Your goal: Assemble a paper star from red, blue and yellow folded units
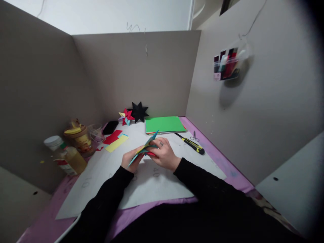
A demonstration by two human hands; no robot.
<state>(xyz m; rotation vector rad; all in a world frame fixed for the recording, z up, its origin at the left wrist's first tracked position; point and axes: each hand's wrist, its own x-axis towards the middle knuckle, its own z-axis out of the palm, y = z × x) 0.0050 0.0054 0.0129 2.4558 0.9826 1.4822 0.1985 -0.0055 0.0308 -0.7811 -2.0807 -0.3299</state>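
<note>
Between my hands, above the white paper sheet (141,192), is a folded paper piece (143,149) in blue, yellow and red, with pointed ends. My left hand (131,158) grips it from the left and below; its fingers are largely hidden behind the paper. Bent over the right side, the fingers of my right hand (164,153) hold the same piece, near its red part. A folded multicoloured paper star (126,116) stands at the back, beside a black paper star (139,112).
Right of my hands lie a yellow-black utility knife (192,145) and small scissors (194,136). Green paper (165,124) tops a stack at the back. Yellow (116,143) and red strips (112,137), a bottle (69,158), a pot (79,140) and a clear cup (96,134) are on the left.
</note>
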